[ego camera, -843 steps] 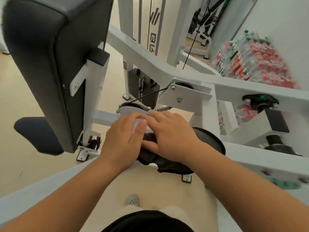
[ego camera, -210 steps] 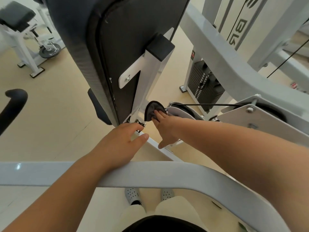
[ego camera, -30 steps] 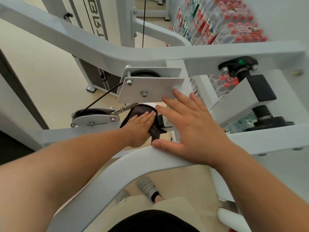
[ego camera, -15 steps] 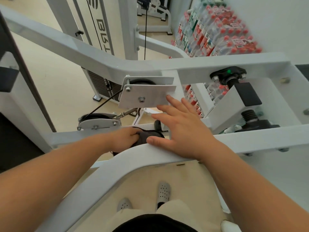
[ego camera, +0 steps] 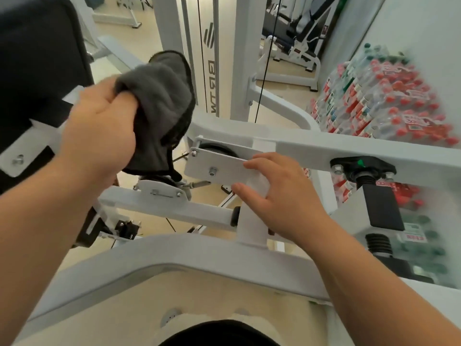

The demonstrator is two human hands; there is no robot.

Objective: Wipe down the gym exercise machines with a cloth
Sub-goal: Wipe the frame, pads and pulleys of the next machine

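1. The dark grey cloth is bunched up and lifted in the air, above the pulley bracket and clear of the white machine frame.
2. The left hand grasps the cloth, its fingers clenched round one end while the rest hangs loose below.
3. The right hand lies on the short white post under the bracket, fingers relaxed and fairly straight (their tips reach the bracket's edge), thumb on the post's left side.
4. A black back pad stands at the left.
5. A black adjustment knob with a green mark sits on the frame at the right.
6. Behind, a thin black cable runs down beside a lettered white upright.
7. Shrink-wrapped packs of bottled water are stacked against the right wall.
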